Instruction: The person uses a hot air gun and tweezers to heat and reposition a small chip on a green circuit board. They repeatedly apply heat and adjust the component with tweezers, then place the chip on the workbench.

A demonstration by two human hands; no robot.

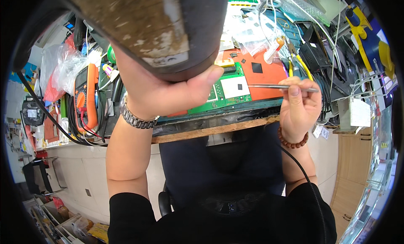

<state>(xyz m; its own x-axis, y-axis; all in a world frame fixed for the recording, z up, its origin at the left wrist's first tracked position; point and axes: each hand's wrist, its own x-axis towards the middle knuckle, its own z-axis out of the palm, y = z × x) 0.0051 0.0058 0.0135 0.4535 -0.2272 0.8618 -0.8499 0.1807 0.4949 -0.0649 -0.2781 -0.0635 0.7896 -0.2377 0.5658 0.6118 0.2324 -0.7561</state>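
Observation:
My left hand (170, 89), with a metal watch at the wrist, is wrapped around a large dark tool with a worn casing (151, 26), probably a hot air gun; it looms close to the camera and hides part of the bench. Metal tweezers (268, 86) are pinched in my right hand (298, 102), their tips pointing left. Near the tips, a small black chip (240, 86) lies on a white square (228, 90) on a green circuit board (243, 70). The board rests partly on an orange-red mat (268, 73), where a larger black square (257, 67) lies.
An orange multimeter (91, 98) with coiled cables stands at the left. Yellow-handled pliers (303, 67), plastic bags (252, 32) and a black box (312, 54) crowd the right and back. The bench's wooden edge (217, 129) runs before my lap.

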